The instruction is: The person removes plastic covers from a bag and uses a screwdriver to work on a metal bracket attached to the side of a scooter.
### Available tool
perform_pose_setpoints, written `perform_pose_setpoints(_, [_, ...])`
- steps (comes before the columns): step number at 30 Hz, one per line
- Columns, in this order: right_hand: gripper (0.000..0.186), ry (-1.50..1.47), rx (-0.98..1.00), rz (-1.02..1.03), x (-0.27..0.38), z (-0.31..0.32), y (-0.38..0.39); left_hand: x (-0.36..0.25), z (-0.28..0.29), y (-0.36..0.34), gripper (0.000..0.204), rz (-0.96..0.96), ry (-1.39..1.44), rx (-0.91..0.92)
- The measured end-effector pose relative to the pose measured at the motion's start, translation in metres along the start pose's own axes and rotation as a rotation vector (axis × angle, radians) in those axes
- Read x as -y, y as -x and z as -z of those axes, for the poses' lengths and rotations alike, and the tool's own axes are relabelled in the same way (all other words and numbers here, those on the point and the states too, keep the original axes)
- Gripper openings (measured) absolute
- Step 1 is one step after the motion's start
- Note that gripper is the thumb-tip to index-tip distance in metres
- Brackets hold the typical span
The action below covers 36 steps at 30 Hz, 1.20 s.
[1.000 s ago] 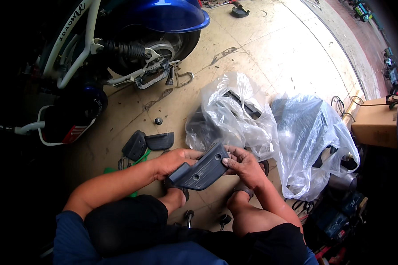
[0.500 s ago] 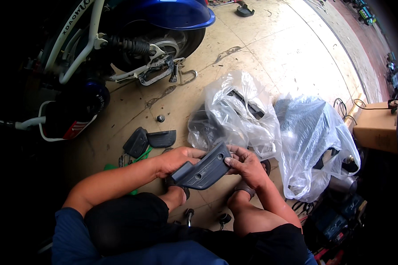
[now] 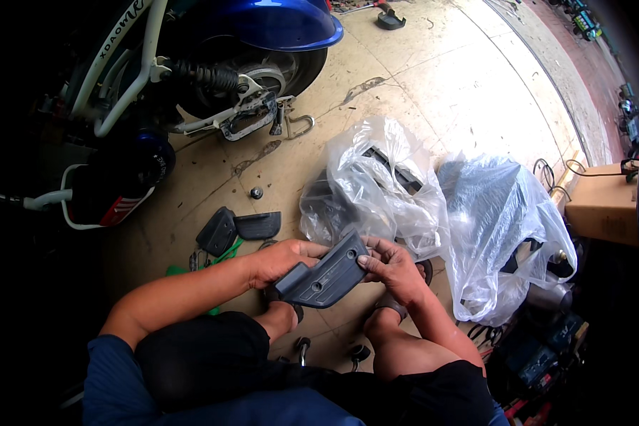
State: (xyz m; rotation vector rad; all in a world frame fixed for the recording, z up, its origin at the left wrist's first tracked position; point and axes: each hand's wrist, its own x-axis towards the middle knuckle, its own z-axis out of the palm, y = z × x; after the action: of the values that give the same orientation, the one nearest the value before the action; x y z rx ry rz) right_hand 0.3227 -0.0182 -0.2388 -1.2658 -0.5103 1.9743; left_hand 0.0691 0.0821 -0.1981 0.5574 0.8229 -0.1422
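Between my two hands, above my feet, I hold a dark grey plastic cover [image 3: 323, 275] with two screw holes and a stepped left end, its broad face tilted up. My left hand [image 3: 285, 261] grips it from behind at the left and upper edge, with the fingertips partly hidden. My right hand [image 3: 392, 268] pinches its right end, thumb on the face beside a hole. Two similar dark plastic pieces, one on the left [image 3: 217, 231] and one on the right [image 3: 258, 225], lie on the floor beyond my left forearm.
A blue-fendered scooter [image 3: 263, 25] stands at upper left. Two clear plastic bags, a left one [image 3: 383, 184] with dark parts and a right one [image 3: 493, 213], sit ahead. A cardboard box [image 3: 603, 202] is at right. A small round part [image 3: 256, 192] lies on the tiled floor.
The cover and both hands have barely moved; the whole view has shifted very slightly. My grip on the cover is the same.
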Motion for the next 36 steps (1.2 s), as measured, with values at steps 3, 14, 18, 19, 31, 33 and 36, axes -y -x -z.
perform_pose_setpoints(3, [0.049, 0.004, -0.005, 0.017, -0.005, 0.000, 0.000, 0.000, 0.000, 0.000, 0.053, 0.004, 0.002, -0.001])
perform_pose_setpoints(14, [0.046, -0.007, 0.015, -0.004, -0.003, 0.001, 0.002, -0.001, -0.001, 0.001, 0.054, -0.001, -0.071, -0.015])
perform_pose_setpoints(18, [0.046, -0.019, 0.011, -0.020, 0.000, 0.001, 0.002, 0.001, 0.000, -0.001, 0.054, -0.013, -0.043, -0.012])
perform_pose_setpoints(19, [0.045, -0.020, 0.009, -0.015, -0.001, 0.002, 0.002, -0.001, 0.000, 0.000, 0.054, -0.010, -0.031, -0.007])
perform_pose_setpoints(31, [0.033, -0.368, -0.251, 0.103, 0.016, -0.018, -0.019, -0.009, 0.027, 0.005, 0.080, -0.341, 0.664, 0.244])
perform_pose_setpoints(33, [0.033, -0.410, -0.272, 0.140, 0.022, -0.024, -0.023, -0.004, 0.023, 0.004, 0.076, -0.459, 0.563, 0.159])
perform_pose_setpoints(36, [0.036, -0.439, -0.284, 0.184, 0.026, -0.034, -0.032, -0.013, 0.012, -0.004, 0.059, -0.516, 0.480, -0.037])
